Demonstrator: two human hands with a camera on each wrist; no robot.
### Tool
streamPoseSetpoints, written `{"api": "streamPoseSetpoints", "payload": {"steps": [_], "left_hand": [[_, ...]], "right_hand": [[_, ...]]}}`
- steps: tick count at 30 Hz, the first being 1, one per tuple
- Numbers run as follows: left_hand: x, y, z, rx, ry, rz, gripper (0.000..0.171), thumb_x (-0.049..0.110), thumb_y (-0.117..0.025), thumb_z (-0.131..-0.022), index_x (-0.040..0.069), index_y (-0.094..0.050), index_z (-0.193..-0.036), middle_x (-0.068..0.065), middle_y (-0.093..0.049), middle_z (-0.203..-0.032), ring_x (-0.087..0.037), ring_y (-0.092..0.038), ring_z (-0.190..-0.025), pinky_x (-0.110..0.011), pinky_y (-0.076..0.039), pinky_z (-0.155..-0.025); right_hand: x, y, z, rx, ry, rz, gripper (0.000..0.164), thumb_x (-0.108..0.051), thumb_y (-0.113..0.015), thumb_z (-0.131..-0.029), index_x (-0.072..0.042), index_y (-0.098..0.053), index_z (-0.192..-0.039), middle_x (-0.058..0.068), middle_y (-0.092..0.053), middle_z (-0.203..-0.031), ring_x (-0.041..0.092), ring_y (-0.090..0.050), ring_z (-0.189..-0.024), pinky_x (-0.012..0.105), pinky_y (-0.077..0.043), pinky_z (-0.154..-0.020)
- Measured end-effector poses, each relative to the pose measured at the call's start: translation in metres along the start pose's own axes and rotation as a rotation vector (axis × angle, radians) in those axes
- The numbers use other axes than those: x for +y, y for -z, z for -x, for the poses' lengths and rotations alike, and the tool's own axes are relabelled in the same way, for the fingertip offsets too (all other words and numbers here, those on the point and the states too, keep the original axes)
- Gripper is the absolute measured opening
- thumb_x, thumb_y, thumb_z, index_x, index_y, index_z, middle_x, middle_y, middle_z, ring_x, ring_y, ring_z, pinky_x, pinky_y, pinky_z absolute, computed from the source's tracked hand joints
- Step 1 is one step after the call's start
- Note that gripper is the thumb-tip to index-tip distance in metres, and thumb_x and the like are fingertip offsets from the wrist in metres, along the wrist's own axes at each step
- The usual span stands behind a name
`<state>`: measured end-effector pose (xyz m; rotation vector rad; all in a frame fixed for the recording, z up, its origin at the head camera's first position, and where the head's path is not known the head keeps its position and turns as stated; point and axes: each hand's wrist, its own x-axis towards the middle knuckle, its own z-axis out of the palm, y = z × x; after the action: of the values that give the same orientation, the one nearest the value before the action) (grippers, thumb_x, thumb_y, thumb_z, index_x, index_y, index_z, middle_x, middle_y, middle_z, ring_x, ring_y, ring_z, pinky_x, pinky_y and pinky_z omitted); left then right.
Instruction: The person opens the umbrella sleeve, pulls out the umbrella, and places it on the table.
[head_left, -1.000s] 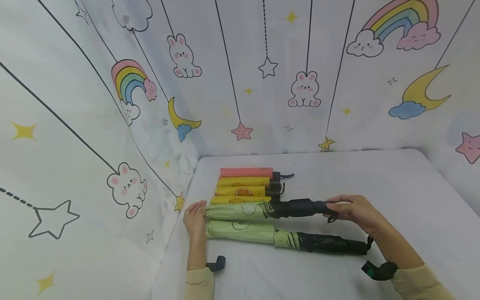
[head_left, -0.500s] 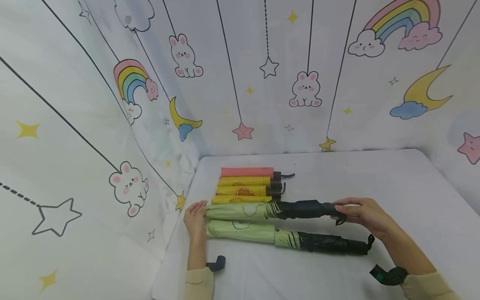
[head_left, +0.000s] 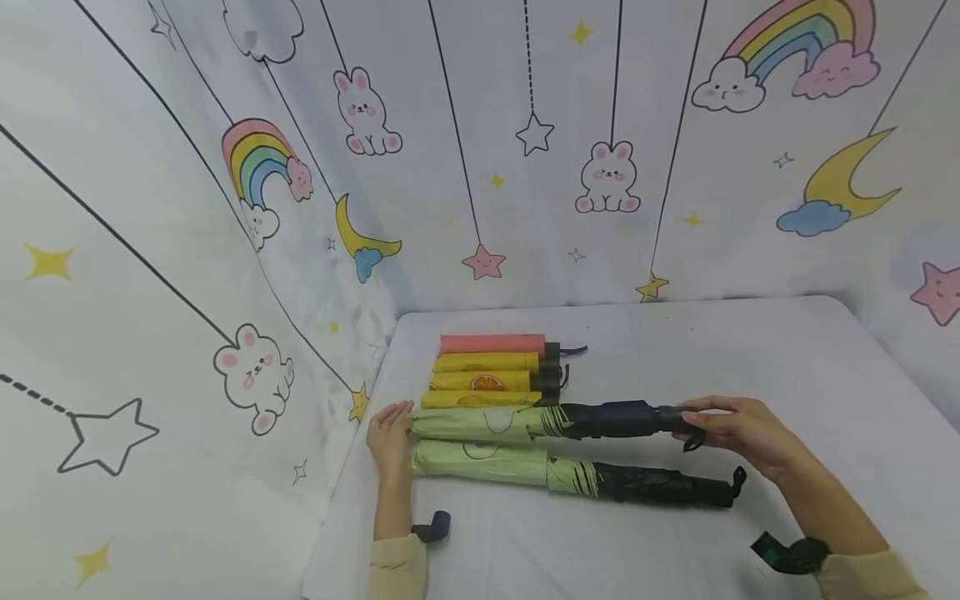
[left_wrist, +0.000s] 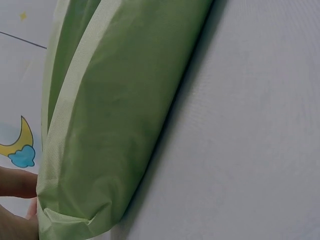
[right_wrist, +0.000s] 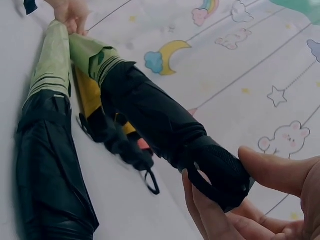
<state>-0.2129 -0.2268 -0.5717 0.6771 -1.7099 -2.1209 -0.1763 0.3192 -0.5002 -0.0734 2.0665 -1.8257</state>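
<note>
A folding umbrella (head_left: 611, 419), pale green at one end and black at the other, stretches between both hands. My left hand (head_left: 390, 437) pinches its green left end; in the left wrist view the green fabric (left_wrist: 120, 110) fills the middle, fingers (left_wrist: 17, 182) at its edge. At the other end my right hand (head_left: 742, 433) holds the black handle (right_wrist: 220, 170) between thumb and fingertips, its loop hanging beside the fingers. Nearer me, a second green and black umbrella (head_left: 648, 485) lies extended on the table, its handle to the right.
Behind the held umbrella lie several short umbrellas in a row: yellow ones (head_left: 480, 382) with an orange-slice print and a pink one (head_left: 491, 344) at the back. Their dark handles point right. A cartoon-printed curtain (head_left: 525, 208) stands along the back and left of the white table (head_left: 765, 358).
My right hand has moved right with the handle, and the held umbrella has grown longer, showing more of its striped part. The left hand stays at the green end.
</note>
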Motion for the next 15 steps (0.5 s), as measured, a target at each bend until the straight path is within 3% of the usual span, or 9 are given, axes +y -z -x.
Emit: {"api": "streamPoseSetpoints", "payload": {"steps": [15], "left_hand": [[0.0, -0.001, 0.001, 0.025, -0.003, 0.001, 0.047, -0.014, -0.056, -0.096, -0.011, -0.044, -0.142, -0.026, -0.062, -0.139, -0.033, -0.063, -0.13, -0.024, -0.056, -0.101]], "right_hand": [[0.014, 0.018, 0.006, 0.01, -0.011, -0.01, 0.029, -0.016, -0.062, -0.106, -0.002, -0.07, -0.131, 0.001, -0.076, -0.113, 0.023, -0.077, -0.102, 0.024, -0.059, -0.086]]}}
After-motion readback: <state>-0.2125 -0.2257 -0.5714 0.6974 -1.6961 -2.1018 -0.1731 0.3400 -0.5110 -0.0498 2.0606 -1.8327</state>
